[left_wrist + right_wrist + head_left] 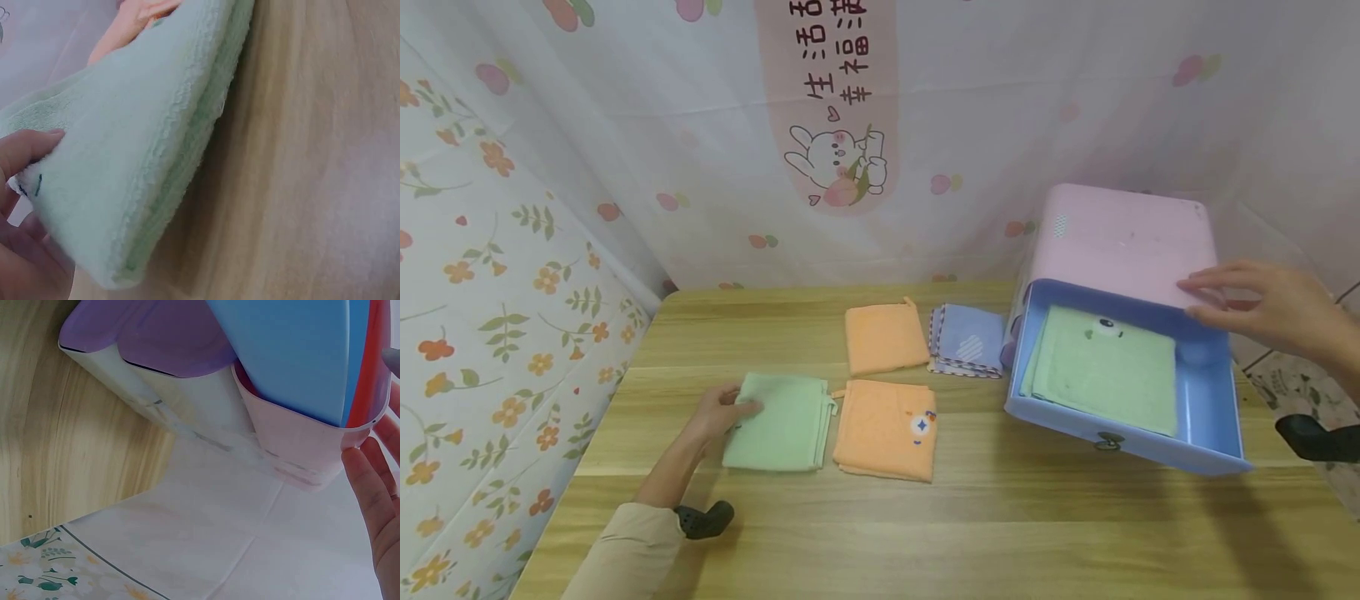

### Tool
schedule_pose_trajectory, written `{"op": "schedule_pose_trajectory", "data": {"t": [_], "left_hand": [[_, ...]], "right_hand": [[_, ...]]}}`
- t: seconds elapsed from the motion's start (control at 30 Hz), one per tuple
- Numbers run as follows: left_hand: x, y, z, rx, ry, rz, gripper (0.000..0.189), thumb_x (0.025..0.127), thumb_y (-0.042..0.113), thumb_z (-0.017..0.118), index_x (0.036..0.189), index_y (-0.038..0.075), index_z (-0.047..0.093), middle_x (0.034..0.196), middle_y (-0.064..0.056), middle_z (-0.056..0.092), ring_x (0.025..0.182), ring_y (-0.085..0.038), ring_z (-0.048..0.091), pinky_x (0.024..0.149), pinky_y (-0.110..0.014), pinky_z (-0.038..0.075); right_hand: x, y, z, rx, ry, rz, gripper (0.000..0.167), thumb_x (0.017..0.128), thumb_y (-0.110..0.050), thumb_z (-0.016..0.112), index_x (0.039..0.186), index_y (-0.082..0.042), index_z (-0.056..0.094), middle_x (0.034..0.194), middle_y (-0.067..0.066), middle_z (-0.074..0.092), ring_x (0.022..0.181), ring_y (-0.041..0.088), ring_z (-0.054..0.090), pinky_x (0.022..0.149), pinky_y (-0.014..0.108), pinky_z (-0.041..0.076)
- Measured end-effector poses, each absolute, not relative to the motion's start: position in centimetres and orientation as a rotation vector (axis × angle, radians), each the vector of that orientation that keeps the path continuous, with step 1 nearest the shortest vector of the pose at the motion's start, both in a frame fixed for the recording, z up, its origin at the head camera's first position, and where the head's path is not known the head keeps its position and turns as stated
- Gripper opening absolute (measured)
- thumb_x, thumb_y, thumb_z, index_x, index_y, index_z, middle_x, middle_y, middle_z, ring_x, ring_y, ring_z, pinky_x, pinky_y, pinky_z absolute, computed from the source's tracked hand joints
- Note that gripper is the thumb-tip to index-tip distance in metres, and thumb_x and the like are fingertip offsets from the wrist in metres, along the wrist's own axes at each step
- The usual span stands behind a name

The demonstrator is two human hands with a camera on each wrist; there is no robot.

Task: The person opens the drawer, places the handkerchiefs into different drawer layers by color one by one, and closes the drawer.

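A folded green towel (pixel 782 421) lies at the left of the table, and my left hand (pixel 718 417) pinches its left edge. The left wrist view shows the thumb (pixel 31 147) on top of the towel (pixel 131 125) and the fingers beneath, with that edge lifted. On the right, my right hand (pixel 1277 312) grips the right front edge of the pink casing (pixel 1123 242) of a small drawer unit, the thumb inside the rim. Its blue drawer (pixel 1210 400) is pulled out and holds another folded green towel (pixel 1108 371) with an animal face.
Two folded orange towels (pixel 887 337) lie mid-table, the nearer one (pixel 886 429) with an embroidered face. A folded purple towel (pixel 970 337) lies left of the drawer unit. Purple drawers (pixel 175 337) in whitish casings sit beside the pink one. A printed curtain (pixel 700 125) hangs behind.
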State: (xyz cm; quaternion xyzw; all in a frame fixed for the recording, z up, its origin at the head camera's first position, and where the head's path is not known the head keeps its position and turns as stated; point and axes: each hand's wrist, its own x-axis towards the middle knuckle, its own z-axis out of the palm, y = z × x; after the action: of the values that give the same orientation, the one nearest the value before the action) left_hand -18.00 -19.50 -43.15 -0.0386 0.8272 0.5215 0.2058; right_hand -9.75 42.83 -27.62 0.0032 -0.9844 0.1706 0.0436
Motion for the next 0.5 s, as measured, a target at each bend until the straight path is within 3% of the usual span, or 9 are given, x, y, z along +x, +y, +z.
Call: {"op": "schedule_pose_trajectory", "data": {"t": [0.2,0.5], "left_hand": [[-18.1,-18.9,-42.2,-0.054,2.241,1.541,0.052,0.082,0.018,0.063,0.126,-0.001,0.042,0.119,-0.022,0.049,0.083,-0.019,0.058,0.068,-0.037,0.051],[-18.2,-17.9,-40.3,0.034,2.156,1.649,0.051,0.084,0.014,0.061,0.127,-0.004,0.040,0.105,-0.011,0.056,0.080,-0.016,0.058,0.068,-0.034,0.051]], "right_hand": [[-9.8,42.8,-27.7,0.015,-3.010,0.504,0.048,0.083,-0.031,0.061,0.119,0.000,0.052,0.123,0.030,0.040,0.101,0.055,0.041,0.070,0.062,0.036],[-9.8,42.9,-27.7,0.015,-3.010,0.510,0.047,0.082,-0.031,0.062,0.117,-0.001,0.053,0.122,0.028,0.041,0.101,0.054,0.042,0.070,0.062,0.036]]}}
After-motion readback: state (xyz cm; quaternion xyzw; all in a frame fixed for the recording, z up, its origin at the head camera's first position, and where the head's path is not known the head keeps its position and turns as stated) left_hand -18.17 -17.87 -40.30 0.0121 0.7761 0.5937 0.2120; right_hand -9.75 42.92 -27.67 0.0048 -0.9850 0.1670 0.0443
